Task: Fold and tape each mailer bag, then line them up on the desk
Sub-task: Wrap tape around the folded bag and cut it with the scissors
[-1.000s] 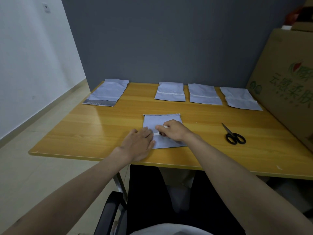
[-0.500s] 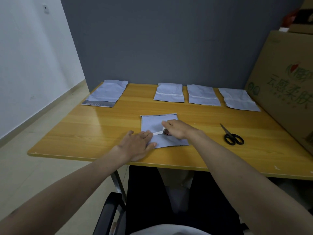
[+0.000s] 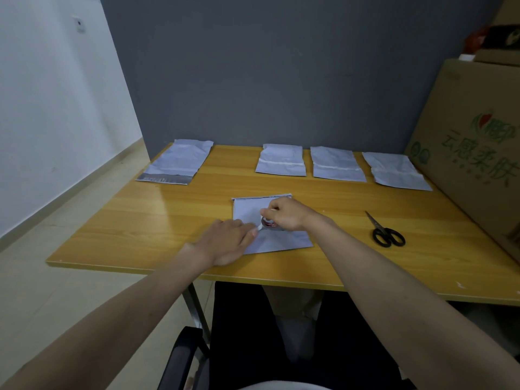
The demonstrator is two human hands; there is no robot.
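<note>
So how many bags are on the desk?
5. One unfolded at the far left, three in a row at the back, one under the hands. More could be stacked.

Your right hand [image 3: 285,213] covers most of the tape roll [image 3: 269,222], so you see only its left rim and a scrap of red label too small to read. Your left hand [image 3: 225,242] hides the near left corner of the bag [image 3: 277,239] lying by the desk's [image 3: 157,220] near edge. The cardboard box [image 3: 475,153] at the desk's right edge is cut off by the frame, and the desk's near right corner too.
</note>
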